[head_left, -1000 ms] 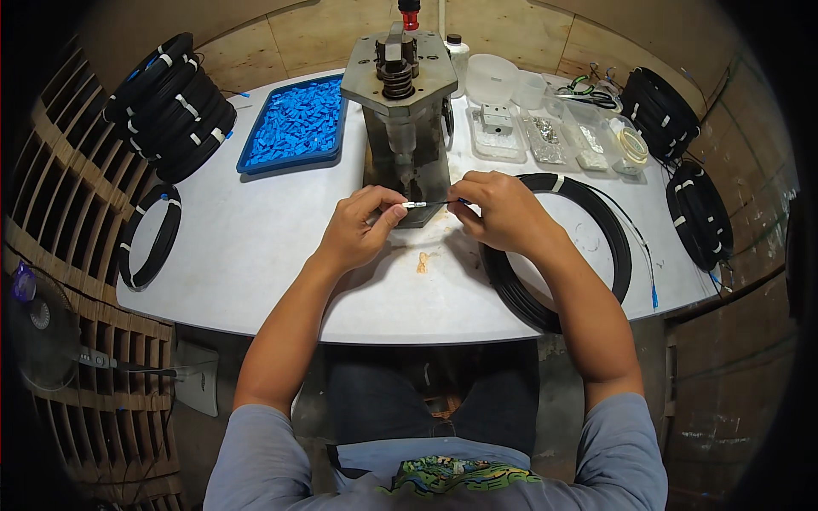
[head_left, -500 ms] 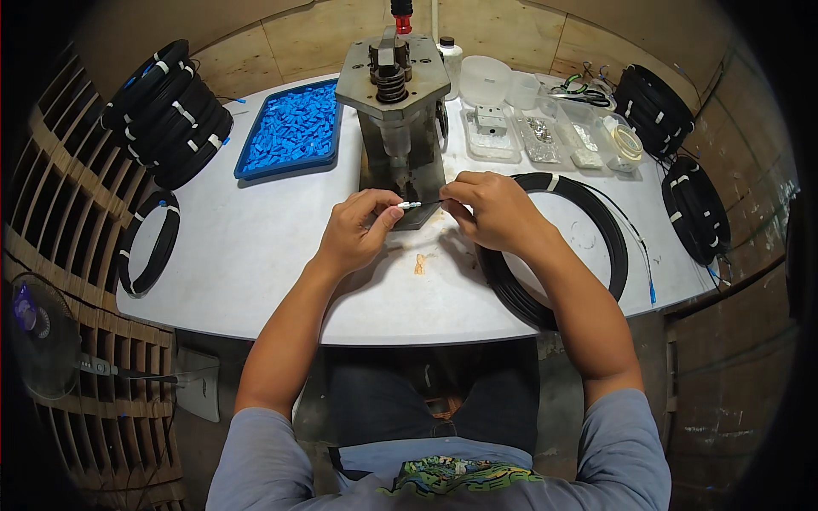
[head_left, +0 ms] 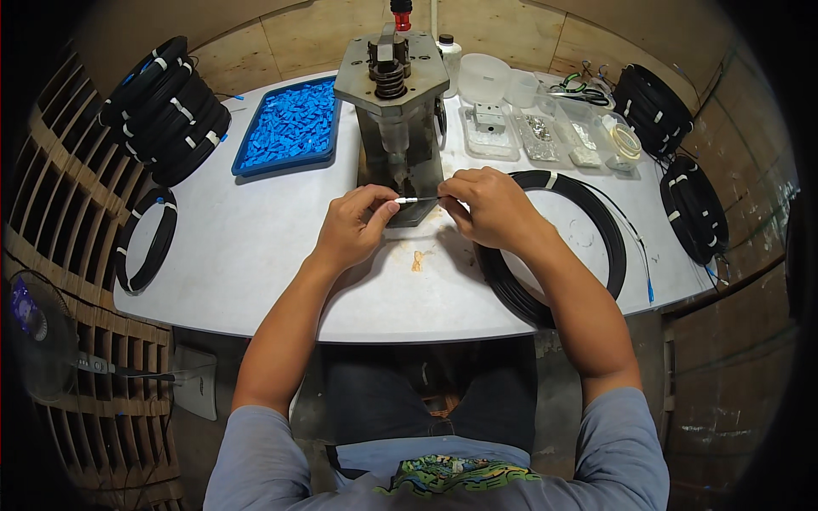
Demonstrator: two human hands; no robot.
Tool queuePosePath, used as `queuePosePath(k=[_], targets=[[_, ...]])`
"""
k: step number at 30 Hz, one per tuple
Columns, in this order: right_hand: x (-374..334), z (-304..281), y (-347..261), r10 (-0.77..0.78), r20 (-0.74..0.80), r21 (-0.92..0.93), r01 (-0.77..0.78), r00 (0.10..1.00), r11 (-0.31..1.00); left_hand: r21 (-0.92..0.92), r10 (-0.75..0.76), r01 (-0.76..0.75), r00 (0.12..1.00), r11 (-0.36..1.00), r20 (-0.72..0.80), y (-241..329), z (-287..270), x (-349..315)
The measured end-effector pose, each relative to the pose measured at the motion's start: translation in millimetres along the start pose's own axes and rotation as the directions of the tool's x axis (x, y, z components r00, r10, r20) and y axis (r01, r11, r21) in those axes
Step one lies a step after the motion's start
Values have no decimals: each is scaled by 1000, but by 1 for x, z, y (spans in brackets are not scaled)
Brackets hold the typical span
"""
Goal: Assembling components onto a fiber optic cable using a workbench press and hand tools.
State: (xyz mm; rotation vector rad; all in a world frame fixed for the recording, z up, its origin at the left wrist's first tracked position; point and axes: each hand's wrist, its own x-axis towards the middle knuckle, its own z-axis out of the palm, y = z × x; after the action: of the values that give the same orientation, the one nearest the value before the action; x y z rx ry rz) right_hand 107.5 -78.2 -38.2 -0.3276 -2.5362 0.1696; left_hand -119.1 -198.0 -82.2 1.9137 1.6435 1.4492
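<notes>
In front of the metal bench press point(head_left: 396, 128), my left hand point(head_left: 351, 228) pinches a small white cable connector point(head_left: 408, 200) between thumb and fingertips. From its other end runs a thin black cable point(head_left: 429, 198), gripped in the closed fingers of my right hand point(head_left: 492, 209). Connector and cable lie about level, just above the press's base. Beneath my right forearm rests a large coil of black cable point(head_left: 610, 255) with white ties. Its loose end carries a blue connector point(head_left: 650, 290). My fingertips hide part of the connector.
A blue tray point(head_left: 241, 170) full of small blue connector pieces sits left of the press. Stacked black coils point(head_left: 175, 119) stand far left, more coils point(head_left: 652, 111) at right. Clear plastic containers point(head_left: 492, 152) hold small parts at back right. A fan point(head_left: 43, 332) stands beyond the left edge.
Both hands keep their pinch, with only a tiny shift in position. The connector's white body now shows more plainly between them. Nothing else has visibly moved.
</notes>
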Motion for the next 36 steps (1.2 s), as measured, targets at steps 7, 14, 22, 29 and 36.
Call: queuePosePath(k=[7,14,22,29,36], targets=[[1,2,0,5,29,20,-6,1000,1000,-8,125,-126,992,992,-13,0,-2,-2],[1,0,0,12,47,31,-13,999,999,19,173,-173,984,985,-38,1,-2,-1],[1,-2,1,7,23,41,-8,1000,999,-8,75,-75,997,997,-13,3,-2,0],[1,0,0,36,35,72,-39,999,997,35,203,-201,975,979,-85,3,5,-4],[1,-1,-2,31,37,87,-35,999,996,103,317,-308,944,946,-92,5,5,-2]])
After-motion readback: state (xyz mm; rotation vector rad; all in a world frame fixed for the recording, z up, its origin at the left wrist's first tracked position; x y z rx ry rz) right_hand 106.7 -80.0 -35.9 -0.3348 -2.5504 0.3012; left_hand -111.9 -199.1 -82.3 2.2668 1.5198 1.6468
